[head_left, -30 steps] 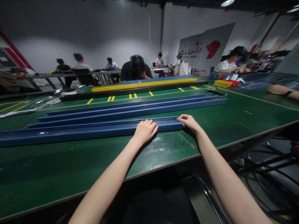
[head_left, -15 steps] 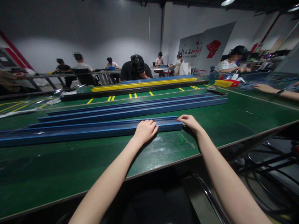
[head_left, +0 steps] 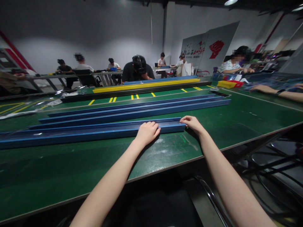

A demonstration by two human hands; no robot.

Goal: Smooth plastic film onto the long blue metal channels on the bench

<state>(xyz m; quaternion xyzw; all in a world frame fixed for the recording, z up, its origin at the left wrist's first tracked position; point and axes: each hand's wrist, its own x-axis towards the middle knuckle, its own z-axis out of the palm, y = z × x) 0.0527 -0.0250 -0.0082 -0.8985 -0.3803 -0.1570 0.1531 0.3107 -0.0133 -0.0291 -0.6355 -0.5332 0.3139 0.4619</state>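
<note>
Blue channel [head_left: 94, 135] lies on the green table [head_left: 71, 170] beneath the left hand [head_left: 148, 131] and runs off past it to the left; its near end stops at the right hand [head_left: 190, 122]. The two hands are apart. The left is clasped over the near wall, knuckles up; the right has thumb and forefinger drawn together at the channel's end (whether they pinch its wall or something small cannot be told).

Over the last second neither hand has moved noticeably, and the channel has stayed put under them, which suggests steady, close work at that end. What has changed is off to the right: a co-worker's hand [head_left: 264, 89] with a dark wristband has slid inward, apparently without bearing on the channel.

It looks long, straight and trough-shaped, dark blue with paler rims and a glossy glint on its floor left of the left hand. Just beyond both hands lie similar blue channels [head_left: 142, 112], roughly alongside. Past those come a black strip [head_left: 132, 92] and a yellow strip [head_left: 146, 85], then a person in a dark top [head_left: 138, 71], head bent.
</note>
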